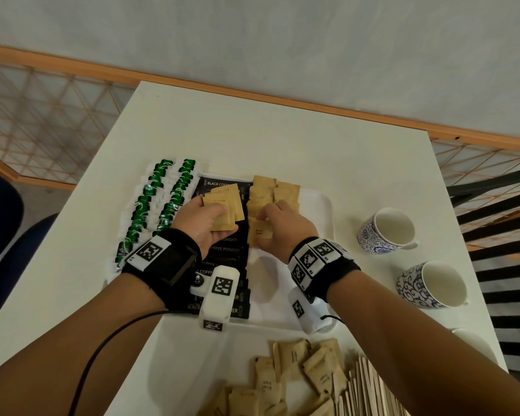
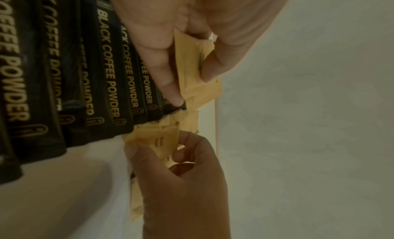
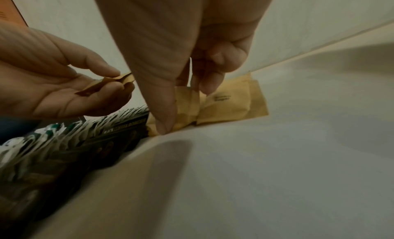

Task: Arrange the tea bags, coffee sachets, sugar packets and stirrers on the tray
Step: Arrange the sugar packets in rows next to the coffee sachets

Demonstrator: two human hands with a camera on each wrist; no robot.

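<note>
Sugar packets (image 1: 264, 202) form a column on the white tray (image 1: 321, 211), just right of the black coffee sachets (image 1: 225, 250); tea bags (image 1: 150, 211) lie furthest left. Right hand (image 1: 282, 226) pinches one packet at the column's near end. Left hand (image 1: 204, 223) grips a fanned stack of spare packets (image 1: 222, 205) above the sachets. Step in hand, by judgement: laying sugar. Next move calls for seating this packet overlapping its neighbour, then drawing another. Stirrers (image 1: 370, 388) lie off-tray, not yet placed

The near right part of the white tray (image 1: 318, 295) lies bare. Coffee sachets (image 1: 225, 250) wall its left side, sugar packets (image 1: 270, 193) its far end, and two cups (image 1: 386, 231) stand right of it.
</note>
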